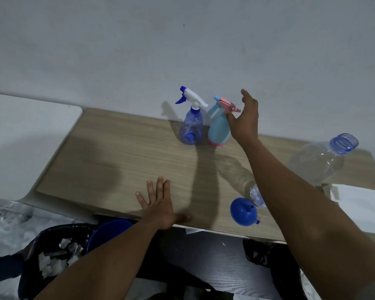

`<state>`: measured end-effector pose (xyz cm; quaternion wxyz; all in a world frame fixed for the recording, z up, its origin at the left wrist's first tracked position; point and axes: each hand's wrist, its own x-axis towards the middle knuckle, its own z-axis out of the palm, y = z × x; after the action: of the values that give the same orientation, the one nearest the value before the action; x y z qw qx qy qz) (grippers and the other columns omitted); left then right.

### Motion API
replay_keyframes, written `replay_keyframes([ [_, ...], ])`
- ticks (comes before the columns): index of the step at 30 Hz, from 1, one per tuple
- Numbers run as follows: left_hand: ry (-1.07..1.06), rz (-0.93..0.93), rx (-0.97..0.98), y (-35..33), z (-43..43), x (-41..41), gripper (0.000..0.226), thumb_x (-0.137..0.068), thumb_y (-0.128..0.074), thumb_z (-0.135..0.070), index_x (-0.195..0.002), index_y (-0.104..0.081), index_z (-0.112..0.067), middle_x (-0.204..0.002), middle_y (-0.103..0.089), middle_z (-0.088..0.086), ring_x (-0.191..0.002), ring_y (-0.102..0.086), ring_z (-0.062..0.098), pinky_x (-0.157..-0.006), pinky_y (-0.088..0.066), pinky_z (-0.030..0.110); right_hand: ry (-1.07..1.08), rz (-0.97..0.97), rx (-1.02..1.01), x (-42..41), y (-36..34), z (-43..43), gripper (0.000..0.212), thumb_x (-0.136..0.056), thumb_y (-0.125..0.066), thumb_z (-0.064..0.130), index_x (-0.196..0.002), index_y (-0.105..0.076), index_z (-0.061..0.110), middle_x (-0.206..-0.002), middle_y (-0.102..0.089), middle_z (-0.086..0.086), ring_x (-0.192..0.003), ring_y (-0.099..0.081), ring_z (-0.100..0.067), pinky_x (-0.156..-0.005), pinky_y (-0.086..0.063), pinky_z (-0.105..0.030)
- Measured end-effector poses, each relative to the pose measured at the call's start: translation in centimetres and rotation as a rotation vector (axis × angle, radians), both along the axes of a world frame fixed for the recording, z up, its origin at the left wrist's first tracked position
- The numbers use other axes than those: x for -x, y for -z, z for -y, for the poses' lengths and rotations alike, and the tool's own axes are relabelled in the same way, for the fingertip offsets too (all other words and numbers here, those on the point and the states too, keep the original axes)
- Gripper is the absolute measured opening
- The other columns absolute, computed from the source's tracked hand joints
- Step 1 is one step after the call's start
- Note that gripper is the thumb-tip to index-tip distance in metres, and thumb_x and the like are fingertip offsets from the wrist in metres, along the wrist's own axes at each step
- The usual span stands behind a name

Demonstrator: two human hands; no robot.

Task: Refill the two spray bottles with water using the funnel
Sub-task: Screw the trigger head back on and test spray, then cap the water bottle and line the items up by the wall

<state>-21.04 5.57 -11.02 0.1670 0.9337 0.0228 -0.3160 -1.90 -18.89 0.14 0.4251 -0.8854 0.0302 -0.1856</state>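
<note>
Head view: funnel (244, 211) beside clear bottle (256, 195)

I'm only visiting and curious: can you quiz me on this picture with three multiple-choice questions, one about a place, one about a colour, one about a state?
1. Where does the funnel lie?
A) on the table, near its front edge
B) on a chair
C) on the floor

2. What colour is the trigger of the light-blue spray bottle?
A) green
B) pink
C) black

3. How is the left hand?
A) in a fist
B) gripping a cup
C) flat on the table

Answers: 1 A, it lies on its side on the wood; 2 B, the pink top shows clearly; 3 C, its fingers lie spread on the wood.
</note>
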Motion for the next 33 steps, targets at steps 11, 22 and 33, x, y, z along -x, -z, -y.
replay_keyframes([
  [11,-0.015,0.025,0.013,0.1,0.1,0.4,0.147,-0.05,-0.055,-0.094,-0.149,0.029,-0.026,-0.153,0.043,-0.003,-0.14,0.04,0.032,-0.108,0.022,0.067,-0.048,0.148,0.052,17.5,3.6,0.0,0.029,-0.09,-0.065,0.003,-0.118,-0.063,0.007,-0.112,-0.061,-0.007,-0.103,-0.058,-0.014,-0.092,-0.053,-0.037],
  [22,0.052,0.206,-0.045,0.1,4.4,3.1,0.101,-0.079,-0.051,-0.076,-0.156,-0.006,-0.028,-0.165,0.01,0.007,-0.148,0.013,0.041,-0.118,-0.001,0.059,0.336,-0.126,0.002,28.3,8.9,9.8,0.021,-0.089,-0.065,0.0,-0.109,-0.067,0.005,-0.104,-0.06,-0.001,-0.094,-0.064,-0.027,-0.086,-0.053,-0.038],
  [33,0.07,0.317,-0.084,0.0,12.1,5.4,0.081,-0.08,-0.055,-0.064,-0.149,-0.031,-0.029,-0.16,-0.016,0.002,-0.147,-0.01,0.029,-0.116,-0.018,0.051,0.094,-0.637,0.398,27.1,10.6,16.6,0.049,-0.094,-0.046,0.001,-0.141,-0.05,0.015,-0.154,-0.035,-0.01,-0.13,-0.039,-0.034,-0.106,-0.04,-0.038],
])
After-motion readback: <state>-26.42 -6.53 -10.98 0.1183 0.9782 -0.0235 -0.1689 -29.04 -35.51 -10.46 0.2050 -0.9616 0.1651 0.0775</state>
